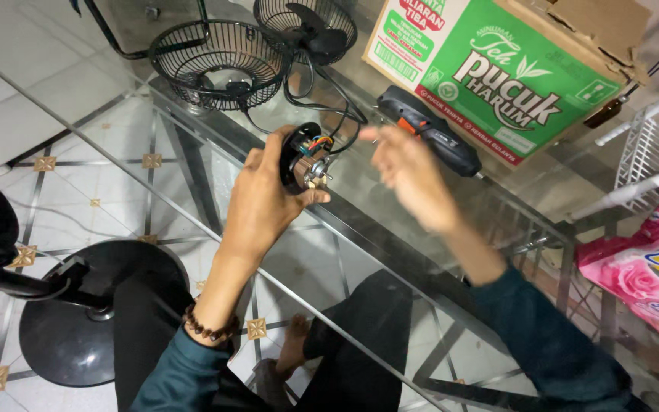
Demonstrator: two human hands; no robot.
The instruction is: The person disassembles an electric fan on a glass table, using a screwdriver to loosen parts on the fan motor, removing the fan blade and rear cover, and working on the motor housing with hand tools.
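Black fan grille (219,65), green and white cardboard box (497,69), pink packet (650,267), white floor tiles (62,84) with gold stars

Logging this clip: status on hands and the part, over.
Left hand grips black fan motor housing, coloured wires showing. Right hand open, blurred, beside it, holding nothing. Electric screwdriver and cardboard box lie behind on glass table.

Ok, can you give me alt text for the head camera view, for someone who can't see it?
Over a glass table, the left hand holds a round black fan motor housing with coloured wires, while the blurred right hand hovers open beside it. Behind lie two black fan grilles, a cordless screwdriver and a green cardboard box.
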